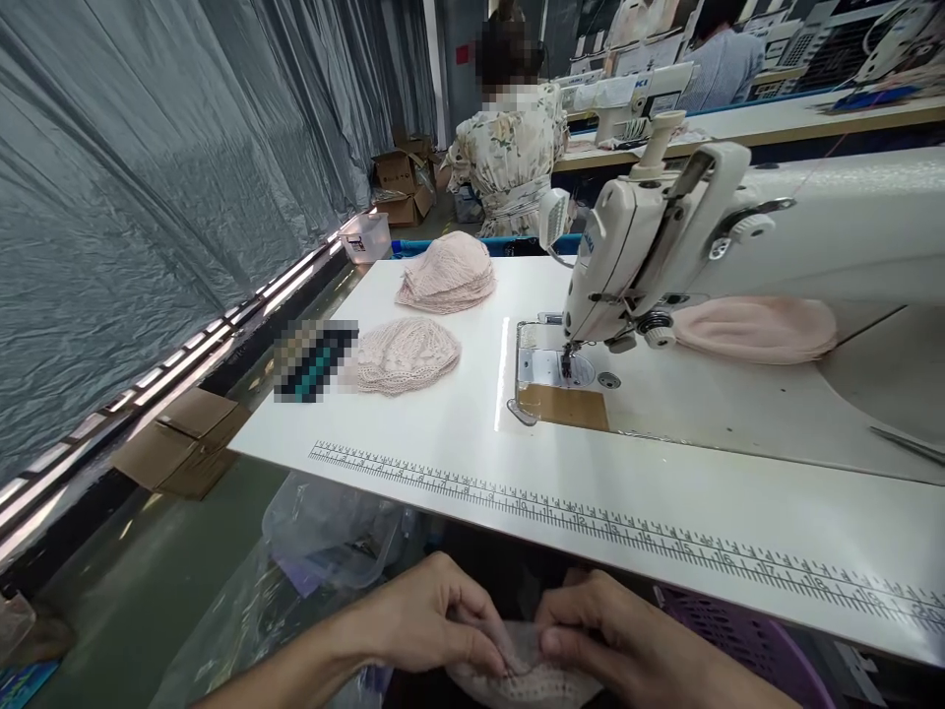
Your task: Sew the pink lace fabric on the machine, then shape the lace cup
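Note:
Below the table's front edge, my left hand [435, 615] and my right hand [609, 630] pinch a pale pink lace piece [542, 684] between thumbs and fingers. The piece hangs between them, its lower part cut off by the picture's bottom edge. On the white table [458, 433] lie two stacks of pink lace cups, one farther back [450, 271] and one nearer [406, 354]. Smooth pink cups [760, 328] rest under the arm of the white sewing machine [635, 246], right of its needle.
A printed ruler [576, 517] runs along the table's front edge. Scissors [908, 443] lie at the right. Below are a clear plastic bin [332, 527] and a purple basket [745, 645]. A cardboard box [181, 443] is at left. A person [509, 148] sits ahead.

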The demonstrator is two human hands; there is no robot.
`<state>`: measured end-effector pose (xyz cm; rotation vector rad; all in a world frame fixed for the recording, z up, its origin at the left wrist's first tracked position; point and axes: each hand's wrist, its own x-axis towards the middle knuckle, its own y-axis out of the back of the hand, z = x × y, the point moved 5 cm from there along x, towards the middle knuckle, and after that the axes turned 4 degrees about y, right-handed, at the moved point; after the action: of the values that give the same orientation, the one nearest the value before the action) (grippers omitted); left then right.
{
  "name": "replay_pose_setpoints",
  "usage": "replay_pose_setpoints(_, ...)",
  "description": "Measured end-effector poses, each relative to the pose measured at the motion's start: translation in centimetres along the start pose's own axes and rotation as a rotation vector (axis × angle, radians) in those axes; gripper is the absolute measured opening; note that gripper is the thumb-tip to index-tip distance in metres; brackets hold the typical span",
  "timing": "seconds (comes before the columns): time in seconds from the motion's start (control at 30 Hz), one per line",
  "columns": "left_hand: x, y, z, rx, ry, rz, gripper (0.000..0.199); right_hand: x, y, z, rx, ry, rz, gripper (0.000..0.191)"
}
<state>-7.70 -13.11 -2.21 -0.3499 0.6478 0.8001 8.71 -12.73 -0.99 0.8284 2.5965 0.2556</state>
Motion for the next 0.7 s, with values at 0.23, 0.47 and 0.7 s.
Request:
replay_pose_setpoints(0.23,-0.9,1.0,-0.6,-0.029,-0.038,-0.025,0.019,-0.4,-0.4,0.7,-0.079,-0.128,0.014,0.011)
replay_pose_setpoints(0.47,-0.7,-0.1,-1.9,-0.090,0.054,-0.078,0.046,-0.1,-0.5,0.3,-0.096,-0.051,0.035,0.005)
replay_pose_setpoints(0.7,-0.7,0.3,-2.5,-0.037,0.067,-0.124,0.042,-3.0,-1.1,0.9,0.040,0.301,0.280,0.021)
